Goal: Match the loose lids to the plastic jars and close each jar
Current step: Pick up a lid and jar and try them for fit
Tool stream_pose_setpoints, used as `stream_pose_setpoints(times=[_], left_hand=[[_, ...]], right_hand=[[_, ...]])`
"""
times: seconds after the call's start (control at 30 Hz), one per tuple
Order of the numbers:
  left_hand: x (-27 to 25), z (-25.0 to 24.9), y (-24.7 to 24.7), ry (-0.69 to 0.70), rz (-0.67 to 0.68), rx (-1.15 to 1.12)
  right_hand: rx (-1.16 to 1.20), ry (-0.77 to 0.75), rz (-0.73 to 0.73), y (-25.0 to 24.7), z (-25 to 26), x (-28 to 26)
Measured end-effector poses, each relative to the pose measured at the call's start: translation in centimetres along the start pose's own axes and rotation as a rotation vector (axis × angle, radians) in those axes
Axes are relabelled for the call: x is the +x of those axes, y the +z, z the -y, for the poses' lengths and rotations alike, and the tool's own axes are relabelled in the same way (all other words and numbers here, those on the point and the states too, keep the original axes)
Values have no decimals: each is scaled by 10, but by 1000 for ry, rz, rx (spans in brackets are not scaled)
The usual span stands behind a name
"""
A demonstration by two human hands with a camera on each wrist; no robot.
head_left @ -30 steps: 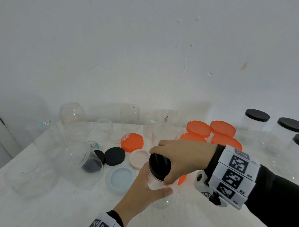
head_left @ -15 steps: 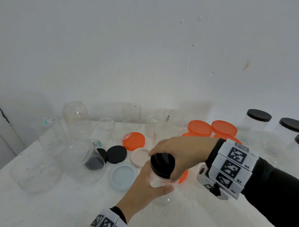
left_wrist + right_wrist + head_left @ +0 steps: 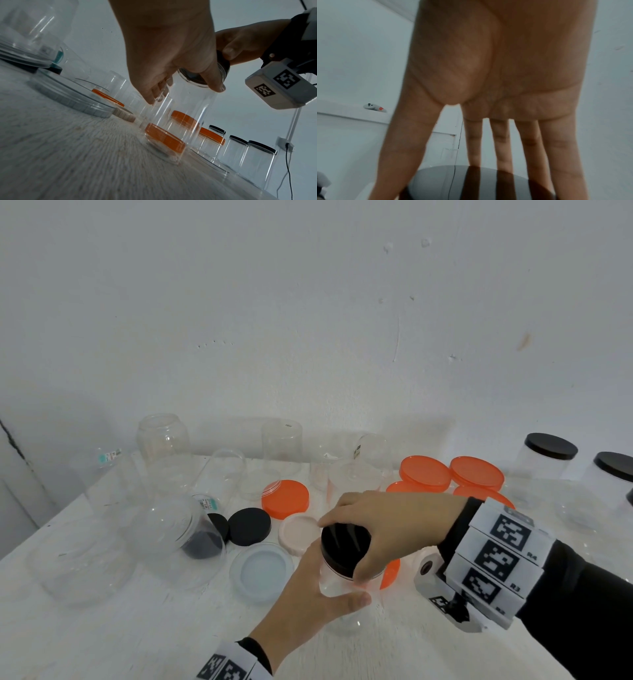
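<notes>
The black lid [image 3: 345, 545] is seated on the mouth of a clear jar [image 3: 337, 583] that stands upright on the white desk [image 3: 120, 638], low and just right of centre in the head view. The jar's long axis is vertical, so the lid's turning axis runs straight up into the palm above it. The right hand [image 3: 390, 525] is spread over the lid from the right of the frame, its thumb and fingers curled down round the rim. The left hand [image 3: 308, 604] comes up from the bottom edge and is wrapped round the jar wall below the lid, thumb across the near side. Whether the lid is fully tightened cannot be told. An orange lid [image 3: 388, 573] lies just behind the jar; a pale blue lid [image 3: 261, 571] lies just left of it.
</notes>
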State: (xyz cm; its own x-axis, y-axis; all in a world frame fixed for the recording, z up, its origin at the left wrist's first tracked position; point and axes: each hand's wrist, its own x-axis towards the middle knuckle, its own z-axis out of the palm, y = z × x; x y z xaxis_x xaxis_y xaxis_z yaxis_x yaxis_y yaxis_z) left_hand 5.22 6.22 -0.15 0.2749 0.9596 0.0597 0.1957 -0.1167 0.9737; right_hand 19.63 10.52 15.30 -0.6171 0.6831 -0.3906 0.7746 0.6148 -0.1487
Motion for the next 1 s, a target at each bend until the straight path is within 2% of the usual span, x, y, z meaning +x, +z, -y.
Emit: stream_pose_setpoints(times=[0.27, 0.5, 0.63, 0.8, 0.9, 1.0], left_hand=[[0, -1, -1, -12, 12, 7], [0, 1, 1, -41, -13, 3], [0, 0, 1, -43, -12, -2], [-1, -1, 1, -38, -10, 14], [-1, 1, 1, -35, -12, 6], [-1, 3, 1, -33, -21, -27]], right_hand=[[-63, 177, -98, 14, 3, 8], [-8, 24, 5, 10, -1, 0], [-18, 42, -45, 12, -3, 2], [-108, 165, -150, 24, 0, 8], [-38, 158, -111, 24, -2, 7], [6, 55, -37, 18, -4, 2]])
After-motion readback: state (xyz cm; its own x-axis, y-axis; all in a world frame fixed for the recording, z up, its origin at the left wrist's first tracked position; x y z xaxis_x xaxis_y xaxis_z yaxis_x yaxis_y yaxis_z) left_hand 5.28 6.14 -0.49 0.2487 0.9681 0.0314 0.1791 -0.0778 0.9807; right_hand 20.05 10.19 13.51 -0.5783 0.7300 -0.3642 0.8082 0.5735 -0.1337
